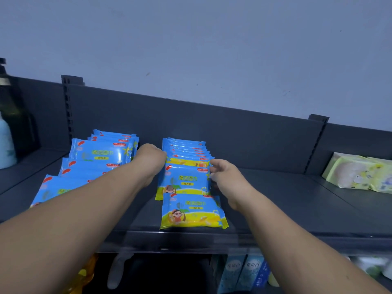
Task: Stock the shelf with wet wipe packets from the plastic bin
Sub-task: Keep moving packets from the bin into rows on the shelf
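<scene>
Blue-and-yellow wet wipe packets lie overlapped in a row running from 12 to 6 o'clock across the middle of the dark grey shelf, as the head camera sees it. The front packet sits flat at the shelf's lip. A second row of the same packets lies at its 9 o'clock. The left hand is between the two rows, against the middle row's 9 o'clock edge. Its fingers are curled under and hidden, so I cannot tell whether it grips anything. The right hand is at the 3 o'clock edge, fingertips pinching the side of the second packet. Well apart at 3 o'clock lie pale green packs; a bottle stands at 9 o'clock.
</scene>
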Motion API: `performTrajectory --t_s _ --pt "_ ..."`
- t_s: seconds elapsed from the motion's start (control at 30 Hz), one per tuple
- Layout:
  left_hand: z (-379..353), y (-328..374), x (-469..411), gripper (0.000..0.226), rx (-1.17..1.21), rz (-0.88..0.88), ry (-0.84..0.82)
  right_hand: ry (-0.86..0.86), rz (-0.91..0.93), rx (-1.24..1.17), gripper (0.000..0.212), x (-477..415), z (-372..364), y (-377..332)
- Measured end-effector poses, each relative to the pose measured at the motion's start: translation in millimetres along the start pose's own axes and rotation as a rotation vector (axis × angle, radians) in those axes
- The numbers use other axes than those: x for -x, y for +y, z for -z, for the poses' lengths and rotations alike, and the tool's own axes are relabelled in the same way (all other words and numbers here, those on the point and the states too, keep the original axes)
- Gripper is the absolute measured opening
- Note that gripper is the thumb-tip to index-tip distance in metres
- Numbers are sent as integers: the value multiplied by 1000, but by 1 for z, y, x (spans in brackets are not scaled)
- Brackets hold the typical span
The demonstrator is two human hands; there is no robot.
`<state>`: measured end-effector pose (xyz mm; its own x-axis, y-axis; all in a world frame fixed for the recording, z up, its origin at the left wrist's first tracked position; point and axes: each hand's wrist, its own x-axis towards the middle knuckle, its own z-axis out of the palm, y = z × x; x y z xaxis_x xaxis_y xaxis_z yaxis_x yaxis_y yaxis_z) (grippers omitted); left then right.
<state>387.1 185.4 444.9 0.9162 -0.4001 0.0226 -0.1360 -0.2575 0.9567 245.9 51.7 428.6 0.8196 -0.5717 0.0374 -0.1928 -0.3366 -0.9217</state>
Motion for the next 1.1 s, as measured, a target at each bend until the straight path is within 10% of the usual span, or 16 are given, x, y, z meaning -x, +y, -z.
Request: performTrajectory --t_s 0.5,0.73,1.1 --pt "11 25 -8 18 -295 -208 83 267 302 472 29 -19 -19 -35" --pt "0 19 -5 19 -161 -307 49 75 275 423 31 -37 -37 -50" --pt "3 2 -1 29 40 -77 -106 232 244 125 13 -40 -27 -41"
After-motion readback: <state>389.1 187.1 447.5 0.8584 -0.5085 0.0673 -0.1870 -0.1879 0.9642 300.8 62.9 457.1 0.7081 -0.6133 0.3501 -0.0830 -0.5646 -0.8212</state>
